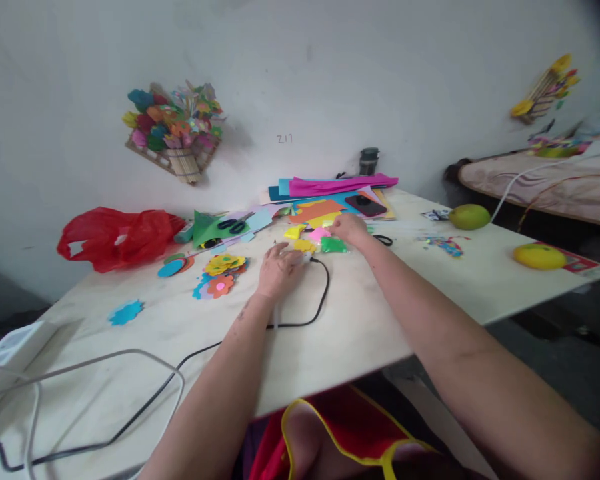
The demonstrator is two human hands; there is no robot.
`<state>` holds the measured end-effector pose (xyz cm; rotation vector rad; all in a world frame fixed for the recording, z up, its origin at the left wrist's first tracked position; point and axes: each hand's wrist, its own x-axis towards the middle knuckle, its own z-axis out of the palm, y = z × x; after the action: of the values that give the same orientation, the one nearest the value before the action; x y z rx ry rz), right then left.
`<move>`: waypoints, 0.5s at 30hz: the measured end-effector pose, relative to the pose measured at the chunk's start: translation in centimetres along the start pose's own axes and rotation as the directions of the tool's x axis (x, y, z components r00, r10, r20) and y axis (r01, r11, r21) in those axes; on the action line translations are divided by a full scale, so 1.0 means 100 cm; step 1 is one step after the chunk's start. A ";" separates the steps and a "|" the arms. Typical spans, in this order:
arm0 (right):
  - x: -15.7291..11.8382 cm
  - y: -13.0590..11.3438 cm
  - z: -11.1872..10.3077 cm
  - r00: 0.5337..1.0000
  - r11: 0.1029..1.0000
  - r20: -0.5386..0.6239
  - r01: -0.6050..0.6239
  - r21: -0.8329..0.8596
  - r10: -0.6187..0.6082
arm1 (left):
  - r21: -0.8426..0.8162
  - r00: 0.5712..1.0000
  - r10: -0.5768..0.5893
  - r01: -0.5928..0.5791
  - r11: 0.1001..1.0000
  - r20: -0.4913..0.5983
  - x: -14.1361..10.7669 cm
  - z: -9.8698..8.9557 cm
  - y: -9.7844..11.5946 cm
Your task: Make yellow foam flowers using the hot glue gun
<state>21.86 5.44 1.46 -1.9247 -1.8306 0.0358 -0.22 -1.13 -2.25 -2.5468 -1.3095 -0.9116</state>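
Observation:
My left hand [279,270] lies low over the table with its fingers apart. By its thumb is a small white object [307,256] with a black cord, partly hidden, whose kind I cannot make out. My right hand [350,230] has its fingers curled together at the edge of a pink packet [319,234]. Around it lie a yellow packet [295,231], a green packet [334,245] and a yellow flower cutout [305,246]. Left of my left hand are stacked yellow paper flowers [225,264] and an orange flower with a pink centre [221,286].
Coloured sheets [320,212] with a phone [366,205] lie at the back. Scissors [235,225] rest on green paper. A red plastic bag [120,237] is at left; mangoes [470,217] sit at right. Cables [130,413] cross the front left. A blue cutout [126,312] lies nearby.

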 end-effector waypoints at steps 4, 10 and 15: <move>-0.008 0.021 -0.002 0.991 0.996 0.128 0.028 0.086 -0.039 | 0.016 1.000 0.027 -0.027 0.999 0.004 0.001 0.003 0.000; -0.010 0.025 0.004 0.943 0.973 0.253 0.186 0.140 -0.216 | 0.009 1.000 0.012 -0.012 1.000 0.005 0.001 0.001 0.002; -0.009 0.025 0.007 0.911 0.964 0.320 0.264 0.035 -0.261 | -0.009 1.000 0.022 -0.022 1.000 -0.016 0.000 0.001 -0.003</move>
<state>23.86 4.85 -0.33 -1.7392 -2.2952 0.2697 -0.38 -0.91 -2.32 -2.5497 -1.2740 -0.9336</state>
